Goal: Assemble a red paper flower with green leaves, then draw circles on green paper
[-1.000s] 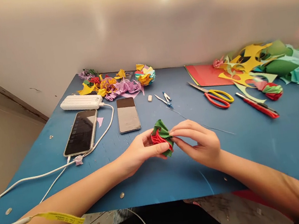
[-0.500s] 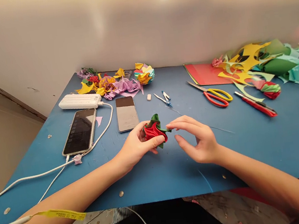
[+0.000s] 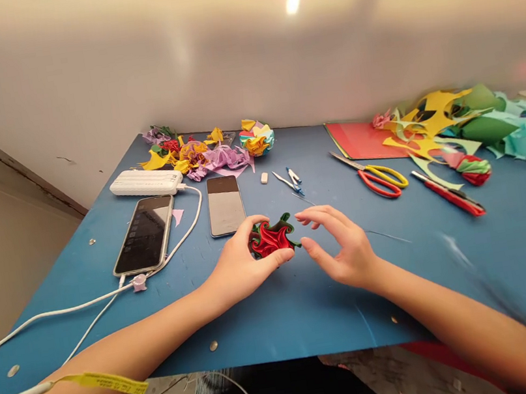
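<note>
My left hand (image 3: 240,263) grips a red and green paper flower (image 3: 272,238) from its left side, thumb along the near edge. The flower's red centre faces up, and its green outer edges curl into swirls. Just right of it is my right hand (image 3: 342,244), with thumb and fingers apart and nothing between them. Its fingertips come close to a curled green tip; whether they touch it I cannot tell. Beyond the hands lie a compass (image 3: 288,181) and a small white eraser (image 3: 264,178).
Two phones (image 3: 144,234) and a white power bank (image 3: 146,183) with cables lie left. Crumpled paper flowers (image 3: 227,156) sit at the back. Rightward are scissors (image 3: 379,179), a red cutter (image 3: 450,194), red paper sheets (image 3: 366,140) and cut paper scraps (image 3: 493,116). A thin wire (image 3: 387,235) lies behind my right hand.
The flower has turned and tipped in my left hand, so its red swirled face shows more fully. My right fingers have come slightly away from its green tip.
</note>
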### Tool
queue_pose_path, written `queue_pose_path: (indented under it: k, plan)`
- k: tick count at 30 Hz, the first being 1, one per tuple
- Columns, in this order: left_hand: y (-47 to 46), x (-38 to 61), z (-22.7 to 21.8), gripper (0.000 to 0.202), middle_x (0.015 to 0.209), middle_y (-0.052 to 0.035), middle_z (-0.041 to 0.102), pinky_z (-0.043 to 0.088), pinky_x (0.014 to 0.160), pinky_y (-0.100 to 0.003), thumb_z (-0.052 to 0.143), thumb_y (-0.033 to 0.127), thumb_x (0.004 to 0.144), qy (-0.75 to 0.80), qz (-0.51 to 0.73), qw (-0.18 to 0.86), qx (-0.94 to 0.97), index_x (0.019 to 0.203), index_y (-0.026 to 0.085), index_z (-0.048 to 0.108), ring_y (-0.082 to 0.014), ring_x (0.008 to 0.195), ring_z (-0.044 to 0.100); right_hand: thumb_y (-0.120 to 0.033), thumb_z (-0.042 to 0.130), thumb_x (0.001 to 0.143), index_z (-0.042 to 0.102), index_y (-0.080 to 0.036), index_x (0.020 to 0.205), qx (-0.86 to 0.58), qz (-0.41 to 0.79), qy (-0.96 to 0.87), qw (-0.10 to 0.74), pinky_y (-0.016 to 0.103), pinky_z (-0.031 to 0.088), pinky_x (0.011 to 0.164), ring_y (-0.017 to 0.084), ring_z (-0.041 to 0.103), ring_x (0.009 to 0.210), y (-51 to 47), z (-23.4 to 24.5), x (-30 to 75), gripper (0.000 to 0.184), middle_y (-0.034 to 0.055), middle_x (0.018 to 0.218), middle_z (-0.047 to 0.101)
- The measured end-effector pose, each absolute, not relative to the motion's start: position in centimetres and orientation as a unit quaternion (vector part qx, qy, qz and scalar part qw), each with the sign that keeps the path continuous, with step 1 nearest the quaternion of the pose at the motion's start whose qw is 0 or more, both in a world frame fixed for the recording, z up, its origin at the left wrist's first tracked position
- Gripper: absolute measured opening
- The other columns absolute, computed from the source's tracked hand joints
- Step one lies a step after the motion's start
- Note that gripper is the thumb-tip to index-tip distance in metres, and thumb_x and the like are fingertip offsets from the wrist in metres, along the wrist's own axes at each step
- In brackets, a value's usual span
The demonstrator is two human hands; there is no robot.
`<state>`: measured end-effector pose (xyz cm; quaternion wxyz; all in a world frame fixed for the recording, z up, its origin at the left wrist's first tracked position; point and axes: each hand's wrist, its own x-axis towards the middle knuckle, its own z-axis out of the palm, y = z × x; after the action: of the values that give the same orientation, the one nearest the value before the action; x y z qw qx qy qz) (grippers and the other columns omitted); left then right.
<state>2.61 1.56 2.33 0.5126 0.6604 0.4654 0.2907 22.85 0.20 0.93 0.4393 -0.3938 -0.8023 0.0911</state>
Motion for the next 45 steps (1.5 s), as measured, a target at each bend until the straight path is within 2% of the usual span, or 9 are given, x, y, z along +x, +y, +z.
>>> queue_pose_path:
  k: [3,8,14,20,25,30,37,41,45]
  plan:
    - [1.7,2.4,2.4,0.06,0.093,-0.0003,0.063,0.05,0.074,-0.028,0.069,0.044,0.073,0.473,0.305,0.427,0.707,0.122,0.027,0.039,-0.0162,0.08,0.061,-0.019,0.059,0.08,0.045,-0.02,0.123,-0.412,0.114,-0.783,0.451,0.037,0.049,0.082,0.019,0.054,0.095,0.0,0.2,22.1,0.046,0.009,0.108,0.056]
    - [2.0,2.2,2.4,0.053,0.097,-0.0028,0.063,0.048,0.071,-0.028,0.065,0.043,0.075,0.461,0.288,0.356,0.76,0.12,0.024,0.043,-0.0163,0.076,0.061,-0.012,0.042,0.088,0.041,-0.024,0.128,-0.432,0.161,-0.744,0.484,0.035,0.049,0.081,0.016,0.057,0.092,0.7,-0.4,22.0,0.041,0.007,0.107,0.057]
    - [2.0,2.1,3.2,0.054,0.095,-0.0045,0.062,0.047,0.069,-0.028,0.063,0.045,0.076,0.445,0.241,0.415,0.756,0.121,0.022,0.043,-0.0174,0.076,0.06,-0.008,0.053,0.08,0.058,-0.023,0.106,-0.37,0.044,-0.771,0.517,0.035,0.051,0.076,0.018,0.058,0.087,1.7,0.2,23.2,0.03,0.0068,0.096,0.059]
    - [2.0,1.9,3.3,0.059,0.096,-0.0046,0.061,0.048,0.07,-0.027,0.064,0.044,0.076,0.421,0.229,0.458,0.749,0.125,0.022,0.039,-0.0181,0.079,0.06,-0.008,0.056,0.079,0.05,-0.023,0.124,-0.341,0.023,-0.823,0.454,0.038,0.05,0.082,0.02,0.057,0.095,1.4,0.6,23.3,0.048,0.0095,0.106,0.059]
    - [2.1,2.0,3.1,0.066,0.099,-0.0046,0.061,0.047,0.081,-0.03,0.063,0.041,0.078,0.392,0.216,0.475,0.758,0.133,0.023,0.031,-0.0183,0.085,0.06,-0.007,0.06,0.077,0.058,-0.024,0.109,-0.302,0.039,-0.851,0.427,0.038,0.049,0.082,0.019,0.056,0.094,1.5,0.5,23.4,0.035,0.0066,0.103,0.063]
    - [2.0,2.2,3.1,0.07,0.104,-0.0058,0.059,0.047,0.079,-0.03,0.065,0.039,0.076,0.386,0.191,0.459,0.777,0.134,0.022,0.029,-0.0186,0.084,0.059,-0.009,0.061,0.078,0.059,-0.022,0.102,-0.28,0.016,-0.868,0.409,0.036,0.049,0.077,0.018,0.057,0.09,1.0,0.1,23.2,0.027,0.0046,0.096,0.066]
    - [1.3,2.1,3.1,0.049,0.087,-0.0009,0.06,0.046,0.076,-0.029,0.049,0.048,0.087,0.388,0.171,0.542,0.726,0.129,0.026,0.035,-0.0181,0.082,0.059,-0.01,0.058,0.08,0.056,-0.021,0.108,-0.268,0.024,-0.878,0.396,0.034,0.049,0.074,0.017,0.059,0.087,0.5,-0.2,22.6,0.03,0.0047,0.091,0.068]
    - [1.2,2.0,3.1,0.043,0.097,-0.0016,0.058,0.045,0.078,-0.028,0.049,0.045,0.087,0.391,0.175,0.574,0.698,0.124,0.026,0.039,-0.0175,0.088,0.057,-0.01,0.059,0.079,0.056,-0.021,0.11,-0.278,0.065,-0.865,0.412,0.035,0.049,0.074,0.018,0.06,0.086,0.4,0.3,22.5,0.033,0.0059,0.09,0.068]
    - [1.3,1.8,3.0,0.041,0.092,-0.0001,0.057,0.044,0.076,-0.026,0.052,0.043,0.087,0.389,0.205,0.577,0.688,0.123,0.026,0.041,-0.0159,0.086,0.054,-0.01,0.059,0.079,0.058,-0.022,0.106,-0.268,0.082,-0.869,0.408,0.037,0.049,0.075,0.018,0.061,0.087,0.4,0.6,22.6,0.03,0.005,0.093,0.069]
